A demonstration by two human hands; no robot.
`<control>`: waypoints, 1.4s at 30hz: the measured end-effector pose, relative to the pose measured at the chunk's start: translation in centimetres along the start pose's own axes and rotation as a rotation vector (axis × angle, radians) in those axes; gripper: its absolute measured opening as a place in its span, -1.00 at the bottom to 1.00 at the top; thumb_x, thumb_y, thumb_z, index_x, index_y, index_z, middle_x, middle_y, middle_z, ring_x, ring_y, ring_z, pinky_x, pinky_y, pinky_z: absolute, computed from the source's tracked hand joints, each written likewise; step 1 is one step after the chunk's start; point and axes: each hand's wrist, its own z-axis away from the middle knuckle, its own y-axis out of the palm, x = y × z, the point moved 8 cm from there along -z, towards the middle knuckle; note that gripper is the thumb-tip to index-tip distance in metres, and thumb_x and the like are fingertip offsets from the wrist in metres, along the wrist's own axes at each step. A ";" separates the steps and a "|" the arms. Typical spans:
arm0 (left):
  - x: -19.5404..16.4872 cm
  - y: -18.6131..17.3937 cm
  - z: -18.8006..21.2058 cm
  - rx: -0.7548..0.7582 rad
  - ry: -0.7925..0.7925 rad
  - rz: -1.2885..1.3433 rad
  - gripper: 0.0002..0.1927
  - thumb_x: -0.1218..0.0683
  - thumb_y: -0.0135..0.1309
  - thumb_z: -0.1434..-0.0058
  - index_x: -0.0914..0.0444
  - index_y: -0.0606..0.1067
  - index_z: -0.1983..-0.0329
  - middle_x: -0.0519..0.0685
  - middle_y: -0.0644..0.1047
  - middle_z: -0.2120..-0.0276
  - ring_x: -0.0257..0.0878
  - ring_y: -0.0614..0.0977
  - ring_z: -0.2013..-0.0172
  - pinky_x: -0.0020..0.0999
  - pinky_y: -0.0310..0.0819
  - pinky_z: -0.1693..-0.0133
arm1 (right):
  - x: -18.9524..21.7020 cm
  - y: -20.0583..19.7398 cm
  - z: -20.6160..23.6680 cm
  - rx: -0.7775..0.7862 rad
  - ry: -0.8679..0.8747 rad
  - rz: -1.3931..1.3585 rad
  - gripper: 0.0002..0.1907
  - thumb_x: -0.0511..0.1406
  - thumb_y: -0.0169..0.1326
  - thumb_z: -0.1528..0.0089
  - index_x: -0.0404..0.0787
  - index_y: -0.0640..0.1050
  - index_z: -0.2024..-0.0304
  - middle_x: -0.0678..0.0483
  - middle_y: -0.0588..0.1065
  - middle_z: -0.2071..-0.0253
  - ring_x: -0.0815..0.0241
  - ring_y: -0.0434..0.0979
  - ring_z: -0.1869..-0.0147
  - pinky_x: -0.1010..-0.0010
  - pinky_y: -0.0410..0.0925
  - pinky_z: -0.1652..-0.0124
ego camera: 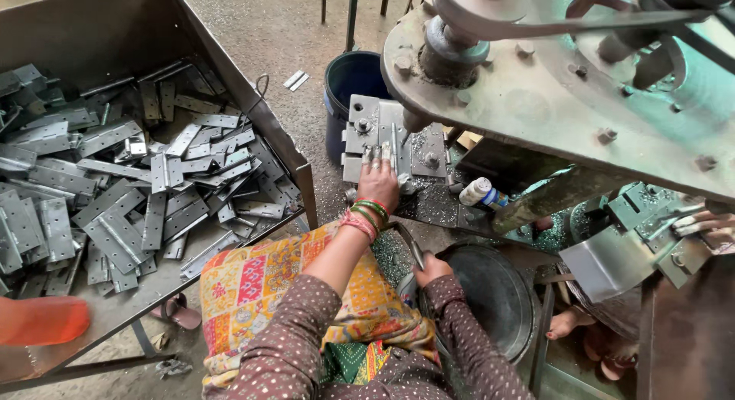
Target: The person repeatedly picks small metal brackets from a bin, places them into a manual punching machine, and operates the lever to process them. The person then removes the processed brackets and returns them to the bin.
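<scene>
1. Steel makes up the big press machine (551,101), which fills the upper right and serves as the landmark here.
2. Left of the press, a wide metal tray (115,32) holds a heap of grey hinges (145,193); judging by that large pile, much of the work seems left, and no finished batch is visible.
3. Below the press sits a round dark pan (498,293), and behind the press bed stands a blue bucket (352,78).
4. On the press bed (383,132), under the head, the left hand (377,182) lies flat, fingers stretched onto a hinge piece there.
5. Just below the bed, the right hand (432,270) is closed around a curved metal handle (409,243).
6. At the press's right edge, another person's hand (708,225) rests on a part.
</scene>
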 end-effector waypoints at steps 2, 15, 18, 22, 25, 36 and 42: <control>0.0 0.0 0.0 -0.034 0.010 -0.066 -0.62 0.10 -0.08 -0.20 0.38 0.55 -0.01 0.21 0.49 -0.12 0.07 0.47 -0.21 0.06 0.19 -0.28 | 0.1 -0.1 0.7 -0.161 -0.077 0.060 -0.57 0.01 0.19 -0.16 -0.11 0.54 0.08 -0.20 0.60 0.22 -0.24 0.63 0.11 0.02 0.48 0.07; -0.7 0.7 1.1 -0.110 -0.009 -0.120 -0.65 0.14 -0.12 -0.30 0.44 0.57 0.03 0.30 0.55 -0.07 0.12 0.57 -0.11 0.05 0.26 -0.26 | 1.9 -2.8 -0.1 0.035 0.013 0.099 -0.46 0.04 0.15 -0.23 -0.21 0.49 -0.04 -0.17 0.60 0.16 -0.13 0.66 0.10 0.10 0.51 0.07; -0.5 0.3 1.2 -0.104 -0.011 -0.096 -0.65 0.15 -0.12 -0.27 0.43 0.57 0.05 0.32 0.52 -0.11 0.14 0.55 -0.14 0.06 0.23 -0.25 | 0.8 0.5 1.8 -0.068 -0.001 -0.012 -0.55 -0.03 0.09 -0.24 -0.16 0.49 -0.05 -0.19 0.61 0.22 -0.19 0.67 0.17 0.03 0.53 0.14; -0.3 -0.6 1.7 -0.103 0.004 -0.127 -0.62 0.13 -0.11 -0.25 0.44 0.56 0.00 0.32 0.49 -0.15 0.13 0.51 -0.19 0.05 0.18 -0.30 | 1.4 1.0 2.2 -0.117 -0.131 0.017 -0.52 -0.04 0.15 -0.20 -0.22 0.44 0.00 -0.28 0.58 0.27 -0.32 0.61 0.16 -0.07 0.47 0.14; -0.1 -0.4 1.0 -0.085 -0.006 -0.151 -0.61 0.12 -0.11 -0.26 0.43 0.56 -0.02 0.31 0.48 -0.17 0.12 0.50 -0.18 0.06 0.16 -0.30 | 1.3 -0.7 0.5 -0.025 -0.106 0.028 -0.45 0.00 0.25 -0.14 -0.27 0.42 0.07 -0.30 0.57 0.26 -0.28 0.61 0.15 -0.02 0.47 0.12; 0.9 1.5 -2.6 0.073 -0.072 0.018 -0.66 0.11 -0.10 -0.31 0.31 0.59 -0.02 0.13 0.48 -0.18 0.03 0.44 -0.25 0.00 0.20 -0.28 | 1.1 0.5 1.8 -0.108 -0.087 -0.101 -0.53 -0.01 0.14 -0.20 -0.21 0.46 0.04 -0.19 0.62 0.28 -0.17 0.69 0.24 0.11 0.53 0.19; 1.7 1.0 -1.9 0.110 -0.046 0.003 -0.70 0.09 -0.07 -0.26 0.23 0.63 0.07 0.08 0.48 -0.17 -0.02 0.42 -0.25 0.08 0.11 -0.32 | 1.8 -1.3 -0.7 -0.048 -0.191 0.037 -0.34 0.08 0.27 -0.12 -0.28 0.45 0.03 -0.25 0.58 0.29 -0.23 0.62 0.19 0.03 0.48 0.18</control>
